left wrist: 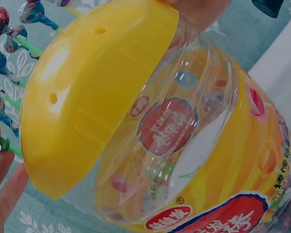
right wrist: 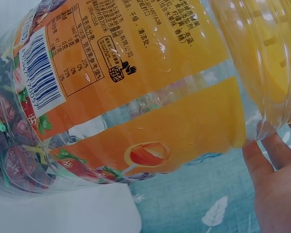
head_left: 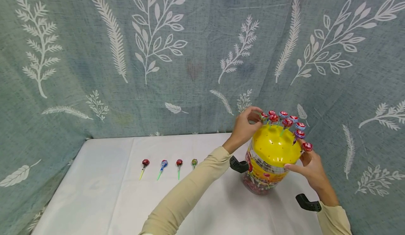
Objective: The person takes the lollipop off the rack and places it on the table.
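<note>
A clear plastic lollipop jar with an orange and yellow label stands on the table, topped by a domed yellow lid with small holes. Several wrapped lollipops stand in holes along the lid's back and right edge. At its back left, my left hand pinches a green-wrapped lollipop by the head; the left wrist view shows the twisted green wrapper between the fingertips. My right hand holds the jar at the lid's right side, thumb in front; its fingers touch the clear neck.
On the white tablecloth to the left lie several lollipops in a row: a dark red one, a blue one, a red one and a green one, partly behind my left sleeve. A patterned curtain hangs behind.
</note>
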`<state>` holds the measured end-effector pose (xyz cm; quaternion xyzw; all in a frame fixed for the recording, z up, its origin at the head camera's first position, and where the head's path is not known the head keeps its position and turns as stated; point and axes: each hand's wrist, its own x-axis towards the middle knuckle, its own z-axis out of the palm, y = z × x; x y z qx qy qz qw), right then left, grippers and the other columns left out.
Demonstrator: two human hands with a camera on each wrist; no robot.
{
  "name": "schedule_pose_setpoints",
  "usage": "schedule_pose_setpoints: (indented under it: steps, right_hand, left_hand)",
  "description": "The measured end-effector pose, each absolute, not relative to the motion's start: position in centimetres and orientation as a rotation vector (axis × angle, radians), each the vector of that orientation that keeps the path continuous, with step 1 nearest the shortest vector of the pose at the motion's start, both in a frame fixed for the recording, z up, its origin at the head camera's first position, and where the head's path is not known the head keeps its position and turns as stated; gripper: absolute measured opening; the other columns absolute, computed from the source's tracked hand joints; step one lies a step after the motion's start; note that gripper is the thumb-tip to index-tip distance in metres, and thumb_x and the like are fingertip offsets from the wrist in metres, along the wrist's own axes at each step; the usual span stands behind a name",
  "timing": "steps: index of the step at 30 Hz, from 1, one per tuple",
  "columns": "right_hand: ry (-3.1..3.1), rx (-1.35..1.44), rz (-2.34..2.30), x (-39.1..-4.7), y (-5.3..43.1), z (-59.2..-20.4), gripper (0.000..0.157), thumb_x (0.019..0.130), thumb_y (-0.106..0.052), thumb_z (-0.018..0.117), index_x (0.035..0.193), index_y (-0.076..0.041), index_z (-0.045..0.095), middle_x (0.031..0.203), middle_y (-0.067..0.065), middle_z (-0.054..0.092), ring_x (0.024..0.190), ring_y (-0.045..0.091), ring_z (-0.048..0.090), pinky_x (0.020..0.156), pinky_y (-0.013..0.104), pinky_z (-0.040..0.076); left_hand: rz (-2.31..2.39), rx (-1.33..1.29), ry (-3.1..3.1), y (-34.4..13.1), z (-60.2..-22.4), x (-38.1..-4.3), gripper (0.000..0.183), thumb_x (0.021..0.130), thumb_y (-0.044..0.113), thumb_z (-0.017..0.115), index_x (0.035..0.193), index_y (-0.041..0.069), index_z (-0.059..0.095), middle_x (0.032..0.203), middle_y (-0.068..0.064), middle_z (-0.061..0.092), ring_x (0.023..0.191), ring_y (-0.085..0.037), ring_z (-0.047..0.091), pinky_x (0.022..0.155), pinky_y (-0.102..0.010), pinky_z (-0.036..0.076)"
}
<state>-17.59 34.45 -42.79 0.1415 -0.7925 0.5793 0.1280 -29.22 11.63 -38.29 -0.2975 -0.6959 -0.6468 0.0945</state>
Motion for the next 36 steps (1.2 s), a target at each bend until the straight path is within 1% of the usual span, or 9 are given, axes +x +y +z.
schedule_pose_setpoints:
  steps: [3, 7, 14, 16, 19, 22, 26, 32, 36]
  right_hand:
    - [-2.305, 0.408, 1.686, -17.6, 34.4, -42.8, 0.087, 0.076, 0.013, 0.069, 0.149, -0.008, 0.027, 0.147, -0.005, 0.035, 0.127, 0.001, 0.035, 0.099, 0.008, 0.030]
    - [-2.317, 0.400, 1.664, -17.6, 34.3, -42.8, 0.087, 0.076, 0.012, 0.070, 0.149, -0.008, 0.027, 0.147, -0.005, 0.035, 0.127, 0.001, 0.035, 0.099, 0.008, 0.031]
    - [-2.322, 0.409, 1.652, -17.6, 34.2, -42.8, 0.087, 0.076, 0.013, 0.070, 0.149, -0.008, 0.027, 0.145, -0.006, 0.037, 0.125, 0.000, 0.037, 0.098, 0.007, 0.031]
    - [-2.321, 0.405, 1.648, -17.6, 34.2, -42.8, 0.087, 0.076, 0.013, 0.070, 0.149, -0.008, 0.027, 0.144, -0.007, 0.039, 0.125, 0.000, 0.037, 0.098, 0.007, 0.031]
    - [-2.320, 0.400, 1.646, -17.5, 34.3, -42.8, 0.087, 0.076, 0.013, 0.070, 0.149, -0.009, 0.027, 0.144, -0.008, 0.039, 0.124, 0.000, 0.038, 0.097, 0.007, 0.032]
    - [-2.322, 0.396, 1.641, -17.5, 34.3, -42.9, 0.088, 0.076, 0.012, 0.070, 0.149, -0.010, 0.027, 0.145, -0.007, 0.038, 0.125, 0.000, 0.036, 0.097, 0.008, 0.032]
    - [-2.316, 0.382, 1.671, -17.3, 34.4, -43.1, 0.089, 0.076, 0.013, 0.069, 0.150, -0.012, 0.027, 0.145, -0.004, 0.036, 0.126, 0.002, 0.036, 0.098, 0.008, 0.032]
    - [-2.319, 0.370, 1.669, -17.2, 34.5, -43.2, 0.089, 0.077, 0.013, 0.069, 0.150, -0.013, 0.025, 0.148, -0.001, 0.033, 0.128, 0.004, 0.034, 0.100, 0.008, 0.030]
    - [-2.308, 0.370, 1.680, -17.3, 34.2, -43.1, 0.088, 0.077, 0.013, 0.069, 0.150, -0.013, 0.026, 0.149, 0.001, 0.033, 0.129, 0.005, 0.034, 0.100, 0.009, 0.030]
  left_hand:
    - [-1.886, -0.863, -2.058, 11.8, -37.9, -29.1, 0.029, 0.086, 0.002, 0.065, 0.114, 0.008, 0.058, 0.092, -0.005, 0.066, 0.080, -0.010, 0.061, 0.071, -0.021, 0.051]
    - [-1.866, -0.843, -2.001, 11.8, -37.1, -28.9, 0.029, 0.086, -0.001, 0.064, 0.113, 0.005, 0.056, 0.089, -0.007, 0.065, 0.079, -0.011, 0.060, 0.066, -0.019, 0.050]
    - [-1.880, -0.818, -1.901, 10.0, -33.9, -26.8, 0.030, 0.084, -0.008, 0.061, 0.113, -0.004, 0.054, 0.090, -0.021, 0.063, 0.080, -0.028, 0.062, 0.064, -0.020, 0.053]
    - [-1.877, -0.819, -1.905, 9.5, -33.5, -26.4, 0.030, 0.083, -0.007, 0.062, 0.113, -0.004, 0.054, 0.089, -0.022, 0.063, 0.079, -0.029, 0.062, 0.064, -0.020, 0.052]
    - [-1.893, -0.806, -1.913, 8.9, -34.2, -26.8, 0.032, 0.084, -0.006, 0.063, 0.114, -0.002, 0.054, 0.088, -0.021, 0.063, 0.077, -0.028, 0.061, 0.063, -0.024, 0.051]
    - [-1.897, -0.778, -1.932, 8.5, -35.5, -27.6, 0.033, 0.084, -0.001, 0.065, 0.115, 0.002, 0.054, 0.088, -0.016, 0.063, 0.075, -0.023, 0.060, 0.064, -0.028, 0.051]
    - [-1.906, -0.753, -1.965, 7.6, -36.9, -28.2, 0.034, 0.085, 0.003, 0.065, 0.117, 0.006, 0.054, 0.089, -0.011, 0.062, 0.076, -0.019, 0.059, 0.065, -0.029, 0.052]
    - [-1.981, -0.713, -2.005, 5.6, -37.7, -27.8, 0.034, 0.086, 0.005, 0.066, 0.117, 0.010, 0.053, 0.092, -0.011, 0.061, 0.078, -0.020, 0.060, 0.062, -0.030, 0.056]
    - [-2.023, -0.670, -2.018, 4.0, -38.4, -27.7, 0.035, 0.087, 0.005, 0.065, 0.119, 0.008, 0.053, 0.095, -0.015, 0.061, 0.081, -0.026, 0.061, 0.063, -0.033, 0.057]
